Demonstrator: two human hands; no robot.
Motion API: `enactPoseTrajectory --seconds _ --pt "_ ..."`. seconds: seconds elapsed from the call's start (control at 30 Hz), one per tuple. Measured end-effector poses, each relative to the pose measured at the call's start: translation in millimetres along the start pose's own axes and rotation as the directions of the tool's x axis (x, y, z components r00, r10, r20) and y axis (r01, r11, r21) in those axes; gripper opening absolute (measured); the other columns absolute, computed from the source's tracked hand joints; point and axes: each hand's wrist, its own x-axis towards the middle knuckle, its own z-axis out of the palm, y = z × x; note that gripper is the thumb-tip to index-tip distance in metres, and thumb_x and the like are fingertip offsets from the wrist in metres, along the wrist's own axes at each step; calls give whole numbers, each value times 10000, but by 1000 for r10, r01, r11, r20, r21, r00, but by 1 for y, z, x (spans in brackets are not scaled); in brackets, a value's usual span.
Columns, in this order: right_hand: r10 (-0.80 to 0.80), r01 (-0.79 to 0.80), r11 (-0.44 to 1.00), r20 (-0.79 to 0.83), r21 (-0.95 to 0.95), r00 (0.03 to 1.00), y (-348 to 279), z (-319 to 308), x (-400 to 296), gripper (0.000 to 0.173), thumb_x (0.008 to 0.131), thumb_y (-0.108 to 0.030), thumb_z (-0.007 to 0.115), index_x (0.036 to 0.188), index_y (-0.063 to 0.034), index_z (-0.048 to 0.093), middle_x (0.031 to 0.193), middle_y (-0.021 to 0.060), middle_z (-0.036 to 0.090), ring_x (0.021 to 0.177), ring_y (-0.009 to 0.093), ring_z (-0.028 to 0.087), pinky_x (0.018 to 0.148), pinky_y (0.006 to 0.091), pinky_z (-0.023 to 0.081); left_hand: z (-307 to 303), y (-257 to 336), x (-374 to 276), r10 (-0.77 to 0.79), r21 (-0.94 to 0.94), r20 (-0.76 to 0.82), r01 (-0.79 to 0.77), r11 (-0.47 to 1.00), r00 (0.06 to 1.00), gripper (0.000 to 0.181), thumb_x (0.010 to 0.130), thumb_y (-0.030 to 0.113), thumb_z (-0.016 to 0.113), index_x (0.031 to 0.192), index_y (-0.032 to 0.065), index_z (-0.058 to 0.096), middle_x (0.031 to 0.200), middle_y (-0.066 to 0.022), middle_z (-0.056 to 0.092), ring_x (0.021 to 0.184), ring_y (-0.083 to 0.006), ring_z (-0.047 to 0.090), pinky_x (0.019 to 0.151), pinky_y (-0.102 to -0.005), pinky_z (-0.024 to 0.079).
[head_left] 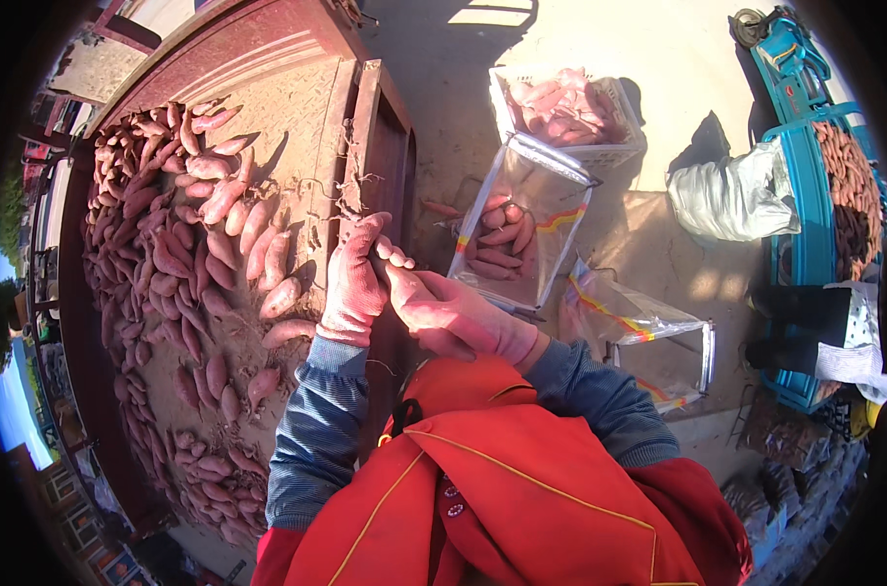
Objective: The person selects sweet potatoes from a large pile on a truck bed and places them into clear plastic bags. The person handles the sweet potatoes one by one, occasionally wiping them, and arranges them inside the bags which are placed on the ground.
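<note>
Both my hands wear pinkish, soil-stained gloves and come together in front of my chest, over the rim of a red metal truck bed (326,168). My left hand (352,293) is curled, with its fingertips bent towards the right. Against those fingertips is my right hand (465,311), its fingers partly folded. Whether anything small lies between them is hidden. Thin dry roots (352,194) cling to the rim just beyond my left hand. To the left, a large heap of sweet potatoes (169,256) covers much of the bed, and one sweet potato (289,333) lies close to my left wrist.
A clear plastic bag (542,183), held open by a frame, contains several sweet potatoes. Behind it stands a full white plastic crate (604,155). Another clear bag (612,300) is nearer. At right are a silvery sack (732,194) and a loaded teal cart (806,198), with a person's dark-clad legs (802,329) beside it.
</note>
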Motion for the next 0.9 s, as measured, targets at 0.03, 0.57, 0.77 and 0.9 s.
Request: enactPoseTrajectory --seconds 0.03,0.57,0.77,0.9 --pt "74 -73 996 -26 46 997 -8 3 -13 420 860 -211 612 1216 -66 443 853 -3 525 657 65 513 551 224 435 -2 -6 4 -51 39 16 51 998 999 292 909 165 520 1121 -36 502 635 -38 498 573 -180 522 627 -357 500" --pt "-76 405 898 -967 -172 -243 187 -236 -369 295 859 -358 581 914 -71 543 667 49 526 560 157 530 471 277 424 -28 -62 26 -189 253 -169 228 940 967 314 888 228 571 1151 57 556 807 -36 630 783 -218 614 790 -387 512" --pt "-106 214 964 -968 -155 -226 179 -292 -315 275 827 -202 600 1055 -54 570 660 38 533 561 147 512 509 267 404 -42 -58 8 -180 276 -263 253 927 948 304 889 240 570 1135 62 568 809 -47 635 753 -212 621 767 -382 517" --pt "-34 53 998 -999 -33 30 190 -319 -296 299 833 -146 586 1125 -83 587 663 3 523 535 104 468 483 260 365 -62 -53 -5 -173 265 -297 255 930 939 298 893 252 563 1131 74 577 821 -43 646 767 -208 631 773 -380 517"
